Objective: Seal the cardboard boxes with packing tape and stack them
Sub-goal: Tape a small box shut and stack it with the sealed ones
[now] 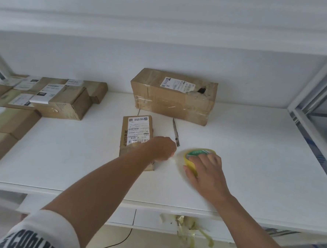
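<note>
A small flat cardboard box with a shipping label lies mid-table. My left hand reaches across its near right corner with curled fingers, pinching what looks like a strip of clear tape that runs to the roll. The yellow packing tape roll lies flat to the right, and my right hand grips it from above. A larger taped cardboard box with a torn hole stands behind, against the wall. A utility knife lies between the small box and the roll.
Several labelled cardboard boxes are piled at the table's left side. A metal shelf frame stands at the right. Used tape scraps hang from the white table's front edge.
</note>
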The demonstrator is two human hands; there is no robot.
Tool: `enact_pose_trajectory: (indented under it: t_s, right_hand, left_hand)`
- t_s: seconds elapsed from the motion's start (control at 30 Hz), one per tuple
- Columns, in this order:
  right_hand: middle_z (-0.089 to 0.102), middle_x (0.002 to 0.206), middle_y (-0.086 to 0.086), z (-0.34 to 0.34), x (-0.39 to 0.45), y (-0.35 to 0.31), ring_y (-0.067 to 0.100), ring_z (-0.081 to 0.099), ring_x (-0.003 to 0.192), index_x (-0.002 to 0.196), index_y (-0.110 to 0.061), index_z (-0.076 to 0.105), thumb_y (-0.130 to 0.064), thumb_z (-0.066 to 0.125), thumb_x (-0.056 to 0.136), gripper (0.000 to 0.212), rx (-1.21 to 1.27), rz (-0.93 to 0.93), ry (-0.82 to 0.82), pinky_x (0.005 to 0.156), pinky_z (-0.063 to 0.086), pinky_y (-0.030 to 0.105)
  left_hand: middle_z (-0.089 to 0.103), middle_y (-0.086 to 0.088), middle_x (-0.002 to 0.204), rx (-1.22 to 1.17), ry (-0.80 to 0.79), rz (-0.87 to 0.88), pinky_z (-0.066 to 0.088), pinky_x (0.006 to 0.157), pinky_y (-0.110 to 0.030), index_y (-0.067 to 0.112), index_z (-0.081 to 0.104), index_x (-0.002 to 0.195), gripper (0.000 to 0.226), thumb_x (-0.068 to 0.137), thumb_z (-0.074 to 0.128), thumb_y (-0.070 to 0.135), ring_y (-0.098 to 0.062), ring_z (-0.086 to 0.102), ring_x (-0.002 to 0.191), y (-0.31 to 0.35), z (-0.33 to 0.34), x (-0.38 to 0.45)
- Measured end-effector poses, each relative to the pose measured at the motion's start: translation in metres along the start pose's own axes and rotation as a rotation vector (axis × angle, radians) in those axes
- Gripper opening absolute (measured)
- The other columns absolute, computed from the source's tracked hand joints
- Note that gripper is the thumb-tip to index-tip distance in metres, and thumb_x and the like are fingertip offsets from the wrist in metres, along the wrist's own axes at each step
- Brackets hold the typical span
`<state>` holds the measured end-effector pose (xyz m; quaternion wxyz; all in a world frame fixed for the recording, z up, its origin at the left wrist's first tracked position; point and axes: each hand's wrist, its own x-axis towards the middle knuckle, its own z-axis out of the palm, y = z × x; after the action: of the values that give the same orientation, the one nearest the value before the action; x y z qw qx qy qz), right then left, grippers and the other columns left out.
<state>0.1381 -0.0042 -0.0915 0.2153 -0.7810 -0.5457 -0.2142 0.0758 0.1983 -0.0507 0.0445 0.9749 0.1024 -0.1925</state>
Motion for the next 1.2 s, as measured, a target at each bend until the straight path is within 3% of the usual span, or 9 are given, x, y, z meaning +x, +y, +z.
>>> enact_pose_trajectory:
  t_s: [0.2, 0.3, 0.4, 0.5, 0.67, 0.9, 1.0, 1.07, 1.2]
  right_hand:
    - [0.063, 0.089, -0.001, -0.018, 0.013, 0.000, 0.025, 0.054, 0.086, 0.098, -0.016, 0.070, -0.036, 0.055, 0.090, 0.026, 0.041, -0.053, 0.010, 0.090, 0.036, 0.035]
    - [0.063, 0.089, -0.002, -0.026, 0.020, 0.001, 0.024, 0.052, 0.087, 0.097, -0.017, 0.069, -0.036, 0.057, 0.089, 0.024, 0.068, -0.075, -0.013, 0.090, 0.037, 0.036]
    - [0.064, 0.089, -0.001, -0.038, 0.028, 0.001, 0.024, 0.051, 0.084, 0.095, -0.017, 0.068, -0.036, 0.056, 0.088, 0.024, 0.113, -0.072, -0.009, 0.086, 0.037, 0.037]
    - [0.061, 0.086, -0.001, -0.058, 0.041, 0.012, 0.024, 0.049, 0.081, 0.094, -0.017, 0.069, -0.039, 0.054, 0.087, 0.027, 0.131, -0.030, -0.022, 0.084, 0.032, 0.034]
    - [0.049, 0.083, -0.010, -0.082, 0.059, 0.029, 0.017, 0.044, 0.083, 0.095, -0.018, 0.068, -0.044, 0.055, 0.085, 0.030, 0.189, 0.044, -0.077, 0.082, 0.027, 0.026]
    - [0.050, 0.084, -0.022, -0.087, 0.068, 0.018, 0.003, 0.038, 0.083, 0.093, -0.023, 0.064, -0.022, 0.078, 0.082, 0.018, 0.359, 0.191, -0.111, 0.078, 0.029, 0.022]
    - [0.053, 0.084, -0.021, -0.083, 0.074, 0.009, 0.006, 0.043, 0.085, 0.090, -0.029, 0.061, -0.023, 0.078, 0.082, 0.020, 0.453, 0.219, -0.161, 0.078, 0.031, 0.015]
    - [0.055, 0.087, -0.021, -0.078, 0.080, 0.002, 0.007, 0.047, 0.087, 0.091, -0.026, 0.064, -0.022, 0.078, 0.081, 0.017, 0.502, 0.244, -0.209, 0.077, 0.034, 0.011]
    - [0.058, 0.092, -0.015, -0.069, 0.091, -0.012, 0.008, 0.052, 0.085, 0.093, -0.023, 0.067, -0.022, 0.079, 0.081, 0.017, 0.570, 0.295, -0.290, 0.074, 0.038, 0.011]
  left_hand:
    - [0.057, -0.005, 0.117, -0.055, -0.049, 0.057, 0.049, 0.091, -0.037, 0.009, 0.064, 0.102, 0.024, 0.092, 0.045, 0.000, -0.025, 0.058, 0.106, -0.008, -0.002, -0.011]
    - [0.051, -0.005, 0.098, -0.087, -0.114, 0.068, 0.040, 0.074, -0.030, 0.015, 0.058, 0.088, 0.019, 0.088, 0.046, 0.000, -0.024, 0.048, 0.086, -0.010, -0.006, -0.018]
    - [0.057, -0.013, 0.099, -0.145, -0.107, 0.053, 0.030, 0.059, -0.027, 0.012, 0.058, 0.095, 0.009, 0.093, 0.051, 0.007, -0.021, 0.045, 0.084, -0.006, -0.016, -0.030]
    - [0.058, -0.003, 0.103, -0.290, -0.030, 0.058, 0.036, 0.065, -0.028, 0.014, 0.055, 0.099, 0.007, 0.093, 0.057, 0.010, -0.020, 0.050, 0.089, -0.004, -0.036, -0.043]
    - [0.068, 0.001, 0.093, -0.452, -0.065, 0.058, 0.042, 0.071, -0.029, 0.027, 0.054, 0.107, 0.028, 0.090, 0.059, 0.006, -0.008, 0.055, 0.080, -0.008, -0.062, -0.058]
    - [0.065, 0.010, 0.093, -0.661, -0.086, 0.097, 0.044, 0.074, -0.020, 0.045, 0.055, 0.116, 0.039, 0.091, 0.066, 0.017, 0.001, 0.059, 0.078, -0.026, -0.069, -0.095]
    - [0.068, 0.004, 0.098, -0.773, -0.130, 0.107, 0.050, 0.089, -0.027, 0.046, 0.057, 0.118, 0.041, 0.091, 0.070, 0.018, -0.016, 0.066, 0.095, -0.037, -0.059, -0.112]
    - [0.067, 0.008, 0.092, -0.883, -0.152, 0.120, 0.051, 0.094, -0.028, 0.042, 0.058, 0.122, 0.046, 0.091, 0.069, 0.010, -0.016, 0.067, 0.099, -0.044, -0.051, -0.122]
    - [0.066, 0.004, 0.090, -1.118, -0.157, 0.106, 0.051, 0.086, -0.019, 0.028, 0.053, 0.135, 0.061, 0.089, 0.062, -0.011, -0.011, 0.067, 0.095, -0.058, -0.038, -0.139]
